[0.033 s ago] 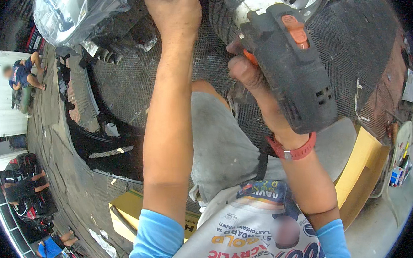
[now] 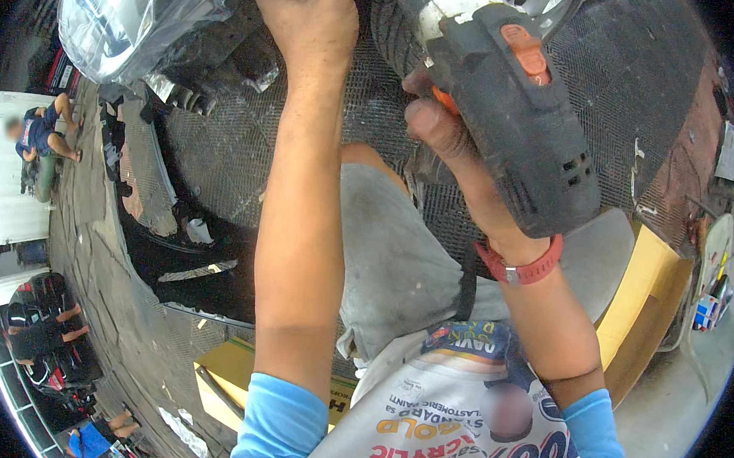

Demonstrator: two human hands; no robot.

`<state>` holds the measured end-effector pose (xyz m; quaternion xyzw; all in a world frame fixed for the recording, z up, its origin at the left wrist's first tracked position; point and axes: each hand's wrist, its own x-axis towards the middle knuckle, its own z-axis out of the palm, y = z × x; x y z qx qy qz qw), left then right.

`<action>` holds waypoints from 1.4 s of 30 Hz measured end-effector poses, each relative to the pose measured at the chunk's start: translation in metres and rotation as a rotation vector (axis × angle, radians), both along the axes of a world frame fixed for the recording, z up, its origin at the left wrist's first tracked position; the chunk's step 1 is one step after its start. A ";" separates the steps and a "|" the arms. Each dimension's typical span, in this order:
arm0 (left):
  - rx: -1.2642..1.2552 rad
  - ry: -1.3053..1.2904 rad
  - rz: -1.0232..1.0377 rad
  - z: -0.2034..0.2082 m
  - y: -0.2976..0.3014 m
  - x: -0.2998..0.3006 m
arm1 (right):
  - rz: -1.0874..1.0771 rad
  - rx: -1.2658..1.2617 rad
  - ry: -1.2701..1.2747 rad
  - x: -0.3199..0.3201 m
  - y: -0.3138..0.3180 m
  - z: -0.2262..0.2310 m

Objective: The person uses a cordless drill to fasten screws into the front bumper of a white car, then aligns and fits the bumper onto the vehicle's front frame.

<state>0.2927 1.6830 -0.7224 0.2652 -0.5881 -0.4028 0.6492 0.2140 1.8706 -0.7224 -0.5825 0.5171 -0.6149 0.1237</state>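
My right hand (image 2: 442, 132) is wrapped round the handle of a black cordless drill (image 2: 519, 120) with orange switches and a pale collar. The drill's front end points up and away, toward the top edge of the view. My left hand (image 2: 310, 8) is raised at the top, its fingers curled together and partly cut off by the edge. Whatever lies between those fingers cannot be made out. Left of that hand is a headlight-like part (image 2: 113, 20) covered in clear plastic. Between my hands, partly behind the drill, a black tyre (image 2: 389, 39) shows.
A curved black panel (image 2: 210, 282) lies left of my left forearm on a textured mat (image 2: 220, 142). An opened cardboard box (image 2: 635, 290) stands at my right, and another yellowish box (image 2: 225, 372) is near my left elbow. Several people (image 2: 42, 134) are farther off at left.
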 end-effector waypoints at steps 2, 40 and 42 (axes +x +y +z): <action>-0.003 -0.022 -0.031 0.001 0.000 0.000 | -0.048 -0.059 0.002 0.003 -0.006 -0.005; 0.021 0.130 -0.175 0.002 0.005 -0.004 | -0.042 0.054 -0.018 0.006 -0.006 -0.009; 0.017 0.142 -0.160 0.004 0.005 -0.005 | -0.057 0.035 0.106 0.001 -0.004 -0.006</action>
